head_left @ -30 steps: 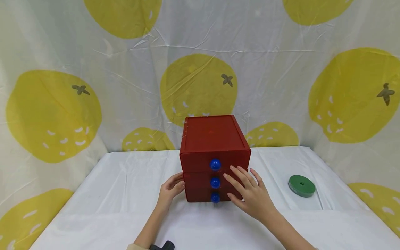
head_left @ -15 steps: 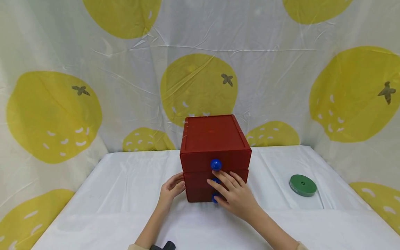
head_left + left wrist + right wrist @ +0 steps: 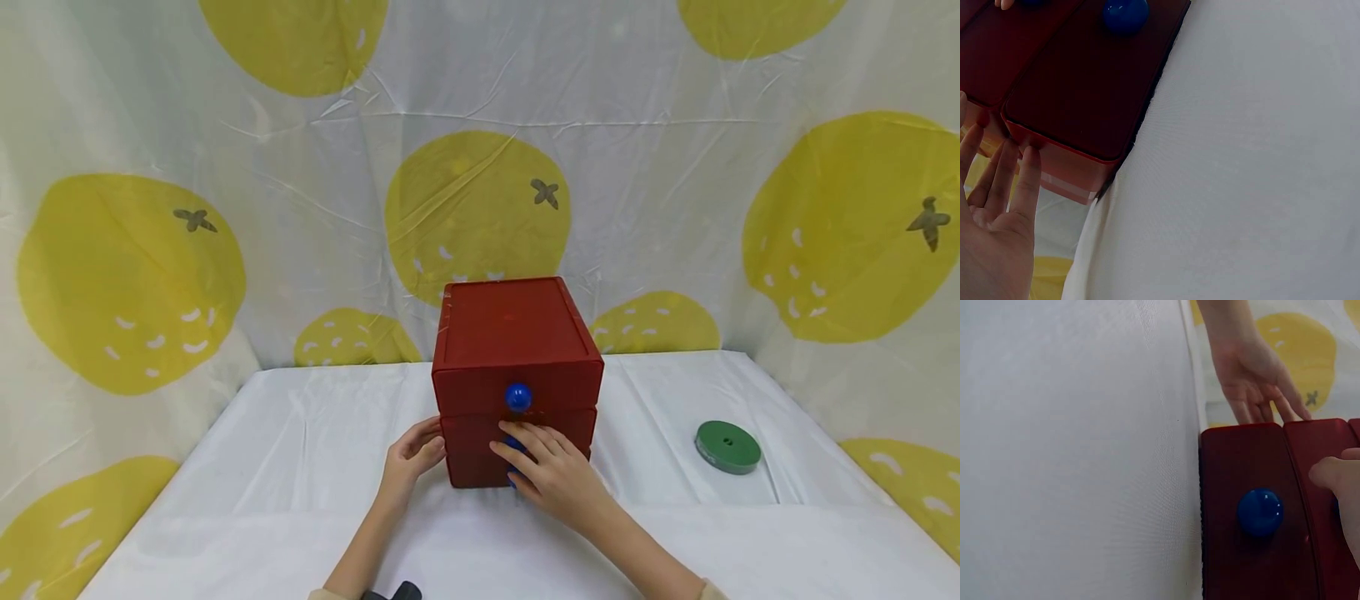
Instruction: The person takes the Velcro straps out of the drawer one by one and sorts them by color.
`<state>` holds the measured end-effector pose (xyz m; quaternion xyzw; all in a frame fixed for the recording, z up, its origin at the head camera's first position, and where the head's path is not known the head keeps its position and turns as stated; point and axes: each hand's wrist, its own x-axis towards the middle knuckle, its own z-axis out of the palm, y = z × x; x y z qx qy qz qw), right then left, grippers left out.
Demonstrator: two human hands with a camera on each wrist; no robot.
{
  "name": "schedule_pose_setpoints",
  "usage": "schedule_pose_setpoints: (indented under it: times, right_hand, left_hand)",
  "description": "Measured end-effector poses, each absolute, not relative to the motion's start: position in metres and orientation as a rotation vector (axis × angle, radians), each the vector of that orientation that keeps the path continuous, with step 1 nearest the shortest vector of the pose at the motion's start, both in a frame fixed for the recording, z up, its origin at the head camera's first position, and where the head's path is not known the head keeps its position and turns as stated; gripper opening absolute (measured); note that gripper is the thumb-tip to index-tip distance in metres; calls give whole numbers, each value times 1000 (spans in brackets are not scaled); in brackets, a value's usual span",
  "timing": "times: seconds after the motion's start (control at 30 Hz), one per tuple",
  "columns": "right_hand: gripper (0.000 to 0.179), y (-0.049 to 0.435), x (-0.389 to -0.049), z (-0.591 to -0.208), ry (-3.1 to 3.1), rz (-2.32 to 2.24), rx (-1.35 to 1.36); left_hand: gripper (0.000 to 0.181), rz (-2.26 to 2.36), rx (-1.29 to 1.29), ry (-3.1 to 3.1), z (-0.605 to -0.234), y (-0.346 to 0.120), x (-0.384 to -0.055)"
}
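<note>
A red drawer unit [image 3: 510, 321] with three drawers stands mid-table, its drawer fronts flush. Each front bears a round blue knob. My right hand [image 3: 558, 479] is at the middle drawer, its fingers bent around the middle knob [image 3: 513, 444], which they largely cover. Above them the top knob [image 3: 518, 397] is free, while the bottom knob [image 3: 1260, 512] shows fully in the right wrist view. My left hand [image 3: 412, 454] rests against the unit's left side. In the left wrist view, its extended fingertips [image 3: 1032, 156] touch that side wall.
To the right on the white-covered table [image 3: 300, 475] lies a flat green disc [image 3: 727, 447] with a small hole in its middle. Behind the table hangs a white cloth [image 3: 637, 167] printed with yellow fruit. A black piece [image 3: 405, 591] sits at my left wrist.
My right hand has moved left across the drawer fronts and slightly down, its spread fingers drawing in around the middle knob. My left hand and the drawer unit have stayed put.
</note>
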<state>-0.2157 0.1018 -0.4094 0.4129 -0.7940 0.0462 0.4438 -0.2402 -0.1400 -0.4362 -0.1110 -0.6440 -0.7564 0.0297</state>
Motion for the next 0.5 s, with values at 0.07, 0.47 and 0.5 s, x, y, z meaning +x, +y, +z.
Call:
schedule_pose_setpoints:
  times: [0.07,0.47,0.5]
  right_hand:
    - [34,101,-216,-411,-1963,124,1023]
    - [50,99,-214,-409,-1991,102,1023]
    - [49,99,-214,-409,-1998,100,1023]
  left_hand:
    - [35,-2337,-339,-1987,-437,-140,-240]
    - [36,-2327,-345,-2005,-436,-141,-240]
    - [36,-2328,-345,-2003,-436,-141,-240]
